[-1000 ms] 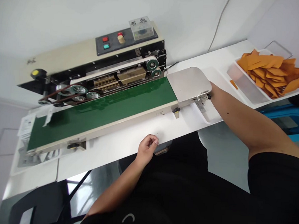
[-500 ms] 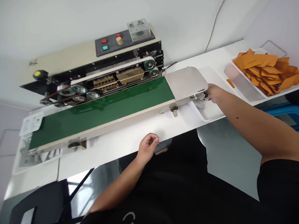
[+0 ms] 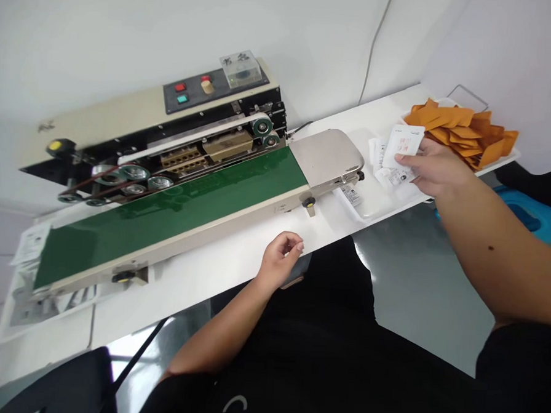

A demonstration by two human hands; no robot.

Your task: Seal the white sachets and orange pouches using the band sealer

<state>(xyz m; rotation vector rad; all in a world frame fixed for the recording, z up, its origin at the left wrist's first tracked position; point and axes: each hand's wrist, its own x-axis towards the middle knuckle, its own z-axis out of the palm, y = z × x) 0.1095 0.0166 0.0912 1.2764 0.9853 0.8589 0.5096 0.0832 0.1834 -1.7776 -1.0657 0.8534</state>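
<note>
Several small white printed packets (image 3: 404, 142) are pinched between the thumb and fingers of my right hand (image 3: 441, 169). They fan out above a white tray (image 3: 372, 213), and the front one carries red print. Another printed packet (image 3: 351, 195) lies in that tray, partly under the metal end plate (image 3: 328, 157) of a conveyor sealing machine. My left hand (image 3: 281, 256) rests at the table's front edge with its fingers curled in and nothing visible in them.
The machine's green belt (image 3: 173, 219) runs along the white table, with rollers and a control panel (image 3: 214, 89) behind it. Orange pouches (image 3: 464, 133) fill a bin at the right. Packets lie in a tray (image 3: 5, 334) at the belt's left end. A blue stool (image 3: 534, 214) stands below right.
My right hand has come out from beside the machine's end plate, up and to the right, now holding white packets. My left hand stays near the table edge. The view has shifted slightly.
</note>
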